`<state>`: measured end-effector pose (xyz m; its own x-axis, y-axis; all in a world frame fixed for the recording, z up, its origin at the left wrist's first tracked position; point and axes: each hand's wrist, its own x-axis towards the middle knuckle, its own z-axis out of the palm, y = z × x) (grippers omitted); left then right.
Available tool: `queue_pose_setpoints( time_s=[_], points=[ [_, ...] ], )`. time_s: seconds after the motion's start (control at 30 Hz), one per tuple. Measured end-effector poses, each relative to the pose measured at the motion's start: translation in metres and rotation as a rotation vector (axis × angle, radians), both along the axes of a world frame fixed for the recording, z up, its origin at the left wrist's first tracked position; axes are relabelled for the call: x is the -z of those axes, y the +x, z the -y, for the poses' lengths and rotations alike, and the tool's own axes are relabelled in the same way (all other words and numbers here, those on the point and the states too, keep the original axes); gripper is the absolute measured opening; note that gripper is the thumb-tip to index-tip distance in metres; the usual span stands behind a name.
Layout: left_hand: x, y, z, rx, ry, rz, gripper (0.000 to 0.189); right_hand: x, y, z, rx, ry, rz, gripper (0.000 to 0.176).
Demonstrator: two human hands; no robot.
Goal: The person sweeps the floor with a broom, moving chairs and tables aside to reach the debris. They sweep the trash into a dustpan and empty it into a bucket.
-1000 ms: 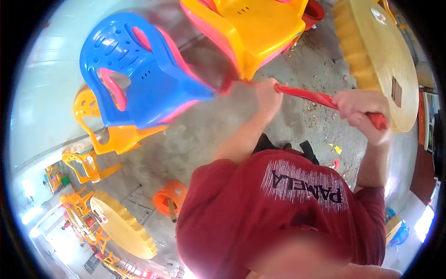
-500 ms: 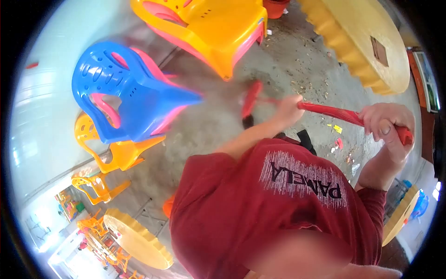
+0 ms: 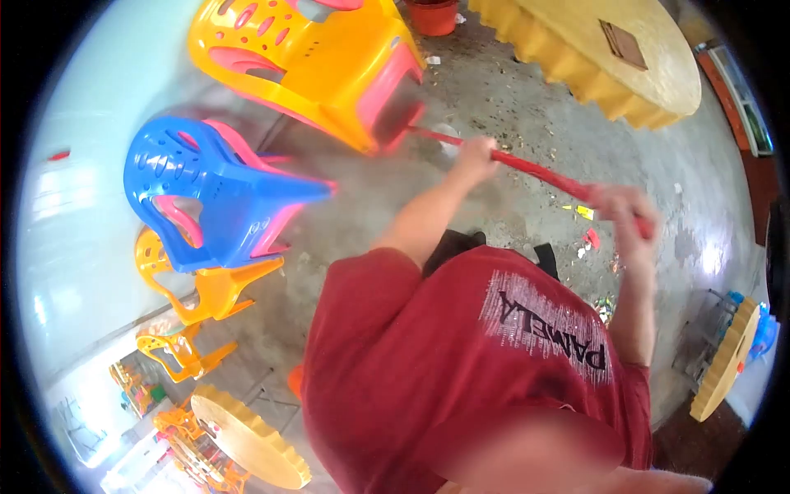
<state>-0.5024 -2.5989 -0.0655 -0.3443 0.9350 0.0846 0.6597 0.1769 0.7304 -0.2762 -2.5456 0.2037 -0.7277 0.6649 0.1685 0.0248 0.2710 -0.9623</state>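
Observation:
My left hand (image 3: 477, 158) is closed around the middle of a red broom handle (image 3: 535, 170). My right hand (image 3: 627, 216) grips the same handle near its far end and is slightly smeared by motion. The handle slants from the right down to a blurred reddish broom head (image 3: 401, 126), close beside the stacked yellow and pink chairs (image 3: 350, 62). A thin pale thing (image 3: 448, 137) lies on the floor by the handle, too blurred to make out.
Blue and pink stacked chairs (image 3: 226, 193) stand at the left, with yellow chairs (image 3: 222, 288) behind. A round table with a yellow skirt (image 3: 576, 58) is at the upper right. A red pot (image 3: 434, 16) stands at the top. Debris (image 3: 527, 123) and a yellow scrap (image 3: 584, 212) lie on the floor.
Both hands and the handle have moved left and my right hand is closer to my left. The broom head has swung up and left, to the yellow chairs. The view has shifted slightly.

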Motion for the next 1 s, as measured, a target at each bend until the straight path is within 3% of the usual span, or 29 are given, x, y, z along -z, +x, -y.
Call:
queue_pose_setpoints(
  time_s=[0.03,0.07,0.13,0.17,0.2,0.23,0.3,0.37,0.47,0.53,0.6,0.67,0.7,0.8,0.83,0.9,0.97,1.0],
  points=[
    [0.014,-0.001,0.004,-0.016,-0.102,0.003,0.019,0.032,0.001,-0.004,-0.085,-0.031,0.014,0.011],
    [0.025,-0.011,0.004,-0.052,-0.196,-0.002,0.020,0.023,0.002,0.007,-0.035,-0.016,0.137,0.009],
    [0.051,0.014,-0.012,0.015,0.032,0.010,0.021,-0.007,0.012,0.002,0.079,0.030,0.288,0.012],
    [0.017,0.034,-0.016,-0.006,0.002,0.073,0.019,-0.026,0.017,-0.006,0.067,0.086,0.248,0.014],
    [0.016,0.054,-0.032,0.011,0.053,-0.014,0.028,-0.042,0.021,-0.018,0.062,0.147,0.198,0.016],
    [0.011,0.075,-0.048,0.057,0.054,0.194,0.033,-0.056,0.029,-0.031,0.016,0.196,0.138,0.017],
    [-0.027,0.093,-0.049,0.093,0.129,0.312,0.056,-0.060,0.023,-0.052,-0.062,0.203,-0.069,0.021],
    [-0.028,0.084,-0.034,0.121,0.441,0.029,0.075,-0.051,0.006,-0.071,-0.116,0.098,-0.280,0.025],
    [-0.018,0.021,0.013,0.074,0.364,0.024,0.087,-0.044,-0.002,-0.093,-0.229,-0.052,-0.401,0.029],
    [-0.030,-0.028,0.061,-0.072,0.140,0.157,0.087,-0.039,-0.018,-0.082,0.053,0.013,-0.327,0.037],
    [-0.037,-0.069,0.109,-0.230,0.032,0.204,0.086,-0.050,-0.071,-0.060,0.053,0.108,-0.613,0.033],
    [-0.032,-0.103,0.151,-0.345,0.021,0.140,0.084,-0.038,-0.098,-0.091,0.023,-0.227,-0.706,0.033],
    [-0.024,-0.117,0.171,-0.397,0.005,0.118,0.085,-0.066,-0.131,-0.050,0.032,0.211,-0.587,0.035],
    [-0.004,-0.159,0.231,-0.520,0.025,0.128,0.076,-0.085,-0.204,-0.040,0.304,0.231,-0.434,0.036],
    [-0.002,-0.170,0.255,-0.567,-0.016,0.162,0.073,-0.084,-0.226,-0.044,0.207,0.096,-0.466,0.036],
    [0.004,-0.186,0.306,-0.661,-0.103,0.237,0.068,-0.071,-0.270,-0.075,0.294,0.084,-0.472,0.033],
    [0.039,-0.209,0.355,-0.687,-0.303,0.381,0.062,-0.056,-0.308,-0.112,0.371,0.087,-0.413,0.032],
    [0.064,-0.211,0.383,-0.684,-0.328,0.284,0.058,-0.053,-0.324,-0.117,0.340,0.139,-0.405,0.031]
  ],
)
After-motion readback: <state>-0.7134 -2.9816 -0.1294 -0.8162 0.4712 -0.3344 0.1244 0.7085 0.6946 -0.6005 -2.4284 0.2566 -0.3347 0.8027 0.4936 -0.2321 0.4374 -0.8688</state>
